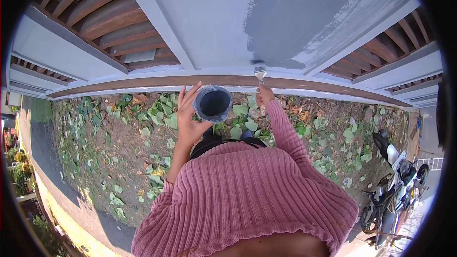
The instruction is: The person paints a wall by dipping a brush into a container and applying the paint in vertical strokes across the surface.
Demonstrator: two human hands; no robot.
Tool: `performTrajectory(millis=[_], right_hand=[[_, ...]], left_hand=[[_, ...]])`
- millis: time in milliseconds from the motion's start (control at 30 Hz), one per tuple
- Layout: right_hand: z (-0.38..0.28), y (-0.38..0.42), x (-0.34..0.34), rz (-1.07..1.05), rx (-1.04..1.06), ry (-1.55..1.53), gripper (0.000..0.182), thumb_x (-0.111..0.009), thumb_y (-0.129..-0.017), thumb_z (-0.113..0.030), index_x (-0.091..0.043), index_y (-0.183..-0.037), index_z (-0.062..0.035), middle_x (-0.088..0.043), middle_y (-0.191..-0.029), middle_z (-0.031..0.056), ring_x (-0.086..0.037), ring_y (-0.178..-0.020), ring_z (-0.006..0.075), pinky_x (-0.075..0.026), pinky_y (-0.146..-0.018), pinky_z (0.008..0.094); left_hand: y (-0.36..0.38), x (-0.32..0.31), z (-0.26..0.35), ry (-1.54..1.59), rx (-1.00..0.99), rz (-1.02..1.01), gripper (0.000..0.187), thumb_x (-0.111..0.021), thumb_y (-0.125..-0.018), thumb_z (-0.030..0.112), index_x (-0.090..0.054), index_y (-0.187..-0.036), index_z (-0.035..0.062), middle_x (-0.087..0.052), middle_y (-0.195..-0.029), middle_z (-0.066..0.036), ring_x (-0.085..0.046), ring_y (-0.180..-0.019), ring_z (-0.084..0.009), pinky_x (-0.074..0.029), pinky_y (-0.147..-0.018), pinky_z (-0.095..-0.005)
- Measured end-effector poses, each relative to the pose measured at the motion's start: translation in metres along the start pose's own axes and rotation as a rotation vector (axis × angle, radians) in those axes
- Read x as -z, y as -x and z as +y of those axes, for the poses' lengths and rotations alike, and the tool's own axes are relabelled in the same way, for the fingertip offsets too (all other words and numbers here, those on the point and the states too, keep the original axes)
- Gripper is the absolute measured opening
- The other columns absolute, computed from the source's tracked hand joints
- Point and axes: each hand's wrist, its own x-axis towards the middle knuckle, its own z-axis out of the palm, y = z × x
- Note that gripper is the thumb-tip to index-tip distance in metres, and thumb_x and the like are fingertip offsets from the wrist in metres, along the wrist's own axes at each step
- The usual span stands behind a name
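In my left hand (188,123) is a round paint can (213,118), gripped at its side between the thumb and spread fingers. Its rim is smeared with grey-blue paint, and the inside looks dark. My right hand (264,97) is closed around the handle of a paintbrush (260,72). The brush's bristles touch the lower part of a wall panel (209,24). A wide patch of darker grey paint (290,28) covers the panel's middle and right, streaky along its right edge. Paler blue-grey shows to the left of that patch.
Brown slatted vents (112,16) flank the panel on the left, with more slats (381,50) on the right. A brown ledge (162,82) runs along the wall's foot. Leafy plants (162,112) cover the soil below. A motorcycle (395,181) stands at the far right.
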Motion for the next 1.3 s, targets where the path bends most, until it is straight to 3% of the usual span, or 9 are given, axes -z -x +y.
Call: performTrajectory(millis=[167, 333, 467, 533, 667, 1200, 1300], right_hand=[[-0.007, 0.037, -0.006, -0.019, 0.147, 0.089, 0.036, -0.043, -0.088, -0.044, -0.040, -0.074, -0.0112, -0.030, -0.048, -0.0041, -0.023, -0.035, 0.0065, -0.018, -0.032, 0.0224], [0.034, 0.039, 0.008, -0.079, 0.049, -0.027, 0.035, -0.044, -0.087, -0.047, -0.039, -0.076, -0.0137, -0.025, -0.050, -0.0057, -0.019, -0.037, 0.0053, -0.015, -0.035, 0.0213], [0.000, 0.005, -0.001, -0.049, 0.015, 0.042, 0.035, -0.043, -0.089, -0.044, -0.039, -0.074, -0.0123, -0.027, -0.051, -0.0056, -0.020, -0.037, 0.0048, -0.016, -0.033, 0.0209], [-0.028, 0.005, -0.013, -0.082, -0.052, -0.131, 0.035, -0.042, -0.089, -0.043, -0.039, -0.074, -0.0123, -0.027, -0.051, -0.0054, -0.020, -0.037, 0.0046, -0.016, -0.032, 0.0202], [-0.038, 0.015, -0.013, -0.101, -0.051, -0.057, 0.036, -0.042, -0.089, -0.044, -0.039, -0.073, -0.0122, -0.027, -0.050, -0.0055, -0.020, -0.036, 0.0045, -0.016, -0.031, 0.0196], [-0.061, 0.157, -0.045, -0.278, 0.296, -0.069, 0.035, -0.041, -0.089, -0.045, -0.038, -0.074, -0.0132, -0.026, -0.049, -0.0059, -0.019, -0.035, 0.0038, -0.014, -0.031, 0.0189], [-0.055, 0.204, -0.066, -0.298, 0.482, -0.048, 0.036, -0.037, -0.091, -0.045, -0.038, -0.074, -0.0123, -0.025, -0.048, -0.0053, -0.018, -0.035, 0.0030, -0.014, -0.032, 0.0179]], left_hand=[[-0.002, 0.003, -0.003, -0.004, -0.021, -0.006, 0.039, -0.074, -0.058, 0.025, -0.065, -0.091, 0.0060, -0.061, -0.103, -0.011, -0.049, -0.112, -0.0268, -0.022, -0.102, -0.0477], [0.001, 0.004, -0.006, -0.036, -0.021, -0.013, 0.040, -0.073, -0.059, 0.024, -0.064, -0.094, 0.0060, -0.061, -0.104, -0.010, -0.049, -0.112, -0.0267, -0.022, -0.102, -0.0480], [-0.001, -0.001, 0.002, 0.017, -0.014, -0.018, 0.038, -0.073, -0.060, 0.026, -0.066, -0.091, 0.0060, -0.061, -0.104, -0.011, -0.050, -0.111, -0.0267, -0.022, -0.102, -0.0475], [0.000, 0.001, 0.002, 0.012, -0.021, -0.038, 0.039, -0.073, -0.060, 0.026, -0.066, -0.091, 0.0057, -0.061, -0.105, -0.012, -0.050, -0.111, -0.0268, -0.023, -0.102, -0.0475], [-0.003, 0.004, -0.002, 0.000, -0.028, -0.033, 0.039, -0.073, -0.060, 0.027, -0.066, -0.091, 0.0051, -0.060, -0.106, -0.014, -0.049, -0.112, -0.0269, -0.023, -0.102, -0.0479], [0.002, 0.016, -0.016, 0.004, -0.007, -0.046, 0.041, -0.073, -0.058, 0.026, -0.065, -0.092, 0.0040, -0.059, -0.107, -0.014, -0.049, -0.111, -0.0278, -0.023, -0.102, -0.0482], [-0.002, 0.019, -0.018, 0.006, -0.016, -0.037, 0.040, -0.073, -0.058, 0.026, -0.065, -0.091, 0.0046, -0.059, -0.107, -0.014, -0.049, -0.112, -0.0275, -0.023, -0.102, -0.0481]])
